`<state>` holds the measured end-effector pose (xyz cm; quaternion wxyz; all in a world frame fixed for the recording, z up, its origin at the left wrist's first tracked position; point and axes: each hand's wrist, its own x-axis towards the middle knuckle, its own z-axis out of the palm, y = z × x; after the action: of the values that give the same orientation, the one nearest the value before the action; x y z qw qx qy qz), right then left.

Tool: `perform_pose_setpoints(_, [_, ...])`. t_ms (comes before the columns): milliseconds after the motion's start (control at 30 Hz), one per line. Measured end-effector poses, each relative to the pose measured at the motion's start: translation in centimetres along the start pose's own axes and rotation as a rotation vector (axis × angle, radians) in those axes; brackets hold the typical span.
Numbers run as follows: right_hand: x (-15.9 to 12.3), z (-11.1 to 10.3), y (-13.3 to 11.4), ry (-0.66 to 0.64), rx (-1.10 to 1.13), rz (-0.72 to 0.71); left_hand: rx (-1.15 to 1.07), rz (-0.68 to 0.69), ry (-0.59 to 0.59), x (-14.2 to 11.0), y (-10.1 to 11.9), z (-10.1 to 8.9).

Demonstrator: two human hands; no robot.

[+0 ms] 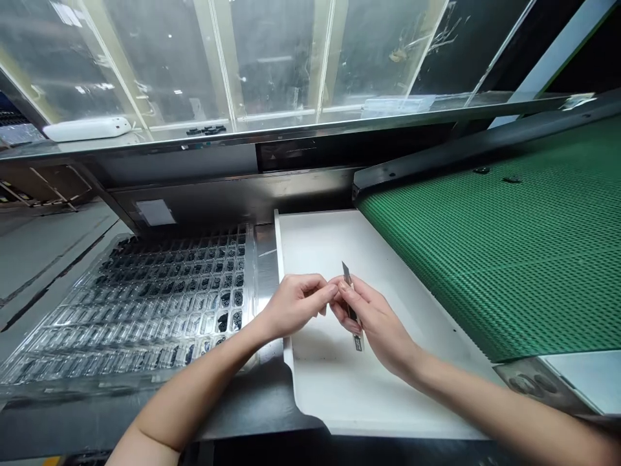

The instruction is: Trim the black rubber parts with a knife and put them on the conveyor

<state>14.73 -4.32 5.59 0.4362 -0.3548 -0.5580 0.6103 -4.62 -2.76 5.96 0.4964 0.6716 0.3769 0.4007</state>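
Over the white tray (320,243) my two hands meet at the fingertips. My right hand (371,314) is closed around a utility knife (358,342), its blade out and pointing up and away from me. The knife's lower end sticks out below the fingers. My left hand (297,304) is pinched, its thumb and forefinger touching the right hand's fingertips. Whatever sits between these fingertips is hidden or too small to make out.
To the left lies a clear plastic compartment tray (160,304) with small black parts in many pockets. A green conveyor belt (509,259) runs on the right, carrying two small black pieces (511,179). Behind, a metal shelf (291,131) holds a white device (87,129) and black parts (206,130).
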Motion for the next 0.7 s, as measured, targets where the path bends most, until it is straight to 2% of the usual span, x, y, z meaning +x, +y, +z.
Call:
perform_pose_setpoints(200, [0.2, 0.2, 0.4, -0.011, 0.019, -0.041, 0.100, 0.058, 0.040, -0.4, -0.1, 0.2])
perform_pose_setpoints(367, [0.4, 0.6, 0.1, 0.008, 0.009, -0.081, 0.426, 0.278, 0.164, -0.7, 0.0, 0.7])
perform_pose_setpoints(467, [0.6, 0.6, 0.2, 0.004, -0.017, -0.093, 0.524, 0.346, 0.234, -1.6, 1.0, 1.1])
perform_pose_setpoints(567, [0.6, 0.4, 0.4, -0.013, -0.057, -0.108, 0.484, 0.376, 0.380, -5.2, 2.9, 1.8])
perform_pose_setpoints(633, [0.3, 0.4, 0.4, -0.036, -0.080, -0.118, 0.457, 0.406, 0.492, -9.2, 3.5, 3.0])
perform_pose_setpoints(700, [0.0, 0.5, 0.0, -0.073, -0.095, -0.129, 0.475, 0.412, 0.504, -13.8, 2.9, 5.3])
